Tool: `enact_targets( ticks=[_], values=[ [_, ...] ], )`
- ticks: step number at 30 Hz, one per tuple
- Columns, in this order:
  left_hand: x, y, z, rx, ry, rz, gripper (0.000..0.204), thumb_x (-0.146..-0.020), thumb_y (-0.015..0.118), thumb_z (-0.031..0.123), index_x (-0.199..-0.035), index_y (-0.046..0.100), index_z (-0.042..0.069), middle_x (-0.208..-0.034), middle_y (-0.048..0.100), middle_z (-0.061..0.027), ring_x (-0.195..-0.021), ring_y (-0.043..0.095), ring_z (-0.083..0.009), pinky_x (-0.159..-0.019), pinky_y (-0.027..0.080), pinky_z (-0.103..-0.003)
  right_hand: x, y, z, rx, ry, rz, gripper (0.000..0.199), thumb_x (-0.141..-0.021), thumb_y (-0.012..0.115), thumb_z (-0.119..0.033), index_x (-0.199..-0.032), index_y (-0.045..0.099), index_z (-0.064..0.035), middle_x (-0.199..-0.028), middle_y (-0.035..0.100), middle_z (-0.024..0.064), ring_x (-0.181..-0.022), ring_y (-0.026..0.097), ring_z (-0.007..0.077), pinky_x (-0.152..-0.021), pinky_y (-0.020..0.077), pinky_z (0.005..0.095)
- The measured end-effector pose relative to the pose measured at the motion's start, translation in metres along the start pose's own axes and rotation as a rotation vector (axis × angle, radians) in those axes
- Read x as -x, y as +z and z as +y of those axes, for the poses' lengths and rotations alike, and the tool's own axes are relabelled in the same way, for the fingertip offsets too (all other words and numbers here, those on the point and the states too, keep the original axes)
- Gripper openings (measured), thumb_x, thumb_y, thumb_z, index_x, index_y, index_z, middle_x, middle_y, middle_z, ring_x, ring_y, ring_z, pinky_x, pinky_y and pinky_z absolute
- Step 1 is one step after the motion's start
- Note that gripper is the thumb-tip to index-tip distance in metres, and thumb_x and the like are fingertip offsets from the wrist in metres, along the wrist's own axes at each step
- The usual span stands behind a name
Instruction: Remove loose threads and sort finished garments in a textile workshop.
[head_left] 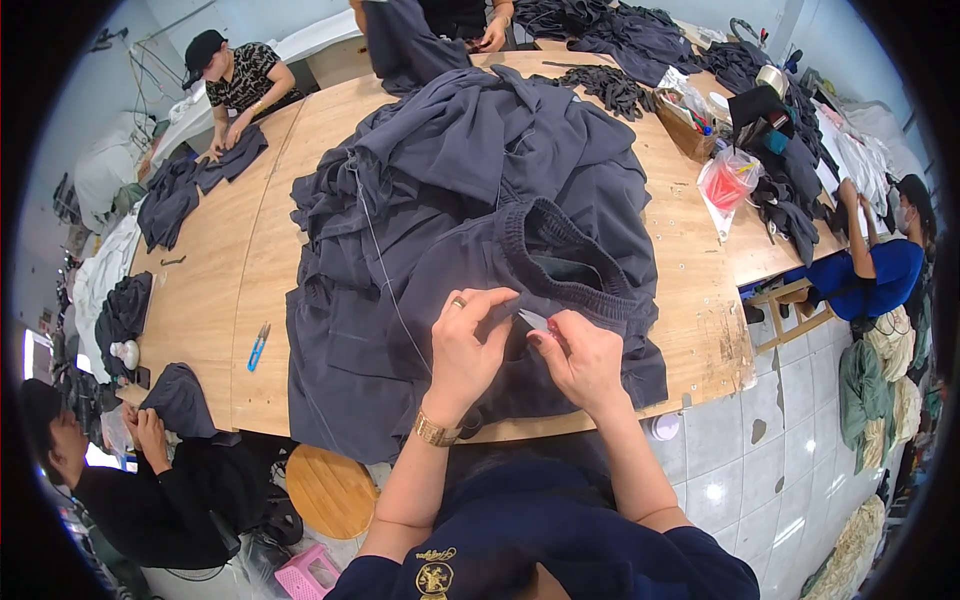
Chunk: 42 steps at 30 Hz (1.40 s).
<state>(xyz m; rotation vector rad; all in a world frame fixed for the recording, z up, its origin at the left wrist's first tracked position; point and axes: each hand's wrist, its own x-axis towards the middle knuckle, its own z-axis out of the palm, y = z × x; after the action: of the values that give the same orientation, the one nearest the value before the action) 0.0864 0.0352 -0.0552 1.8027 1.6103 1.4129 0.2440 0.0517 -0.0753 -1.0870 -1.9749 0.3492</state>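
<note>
A dark grey garment with a gathered elastic waistband (512,240), apparently trousers, lies on top of a big heap of similar grey clothing (400,200). Just below the waistband, my left hand (462,350) pinches a bit of its cloth between thumb and fingers. My right hand (585,362) is closed around small thread snips (533,320), whose pale blades point left toward the pinched cloth. Most of their handle is hidden by my fingers; a little pink shows. A long light thread (372,230) trails down the heap to the left of my hands.
Blue-handled snips (259,347) lie on the wooden table (225,280) to the left. A plastic bag with something red (728,182) and a box of small items (688,132) stand right. Co-workers handle cloth around the table. A round wooden stool (330,490) stands below left.
</note>
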Motion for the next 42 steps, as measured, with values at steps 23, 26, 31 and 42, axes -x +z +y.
enact_targets(
  ticks=[23,26,31,42],
  values=[
    [0.002,-0.002,0.003,-0.033,0.013,-0.061,0.025,-0.072,0.062,-0.003,-0.096,0.065,0.003,-0.085,0.063,-0.0102,-0.078,0.055,-0.0271,-0.071,0.046,-0.033,-0.003,0.003,0.004,-0.029,0.047,0.075,0.027,-0.083,0.066,-0.029,-0.077,0.054,-0.0061,-0.062,0.054,0.0062,-0.048,0.053,0.0236,-0.045,0.0398,0.0300],
    [0.003,-0.001,0.003,-0.039,0.011,-0.066,0.025,-0.072,0.063,-0.003,-0.096,0.065,0.004,-0.086,0.063,-0.0099,-0.080,0.056,-0.0268,-0.072,0.046,-0.034,-0.005,0.002,0.005,-0.284,0.232,0.102,0.022,-0.086,0.063,-0.022,-0.080,0.054,-0.0027,-0.060,0.053,0.0065,-0.049,0.049,0.0163,-0.046,0.0385,0.0274],
    [0.016,0.008,0.000,-0.173,0.151,-0.133,0.026,-0.069,0.063,-0.002,-0.094,0.064,0.007,-0.089,0.061,-0.0079,-0.086,0.056,-0.0263,-0.073,0.049,-0.035,-0.023,0.001,0.006,-0.370,0.398,0.143,0.028,-0.078,0.073,-0.024,-0.085,0.057,-0.0015,-0.060,0.053,0.0033,-0.051,0.045,0.0066,-0.047,0.0377,0.0230],
    [0.035,0.016,-0.011,-0.013,0.094,-0.074,0.024,-0.067,0.078,0.018,-0.084,0.066,0.006,-0.088,0.063,-0.0063,-0.079,0.060,-0.0231,-0.068,0.050,-0.031,-0.057,0.020,0.038,-0.692,0.453,0.125,0.013,-0.081,0.068,-0.008,-0.082,0.059,0.0014,-0.062,0.049,-0.0073,-0.055,0.039,0.0005,-0.049,0.0317,0.0184]
  ],
)
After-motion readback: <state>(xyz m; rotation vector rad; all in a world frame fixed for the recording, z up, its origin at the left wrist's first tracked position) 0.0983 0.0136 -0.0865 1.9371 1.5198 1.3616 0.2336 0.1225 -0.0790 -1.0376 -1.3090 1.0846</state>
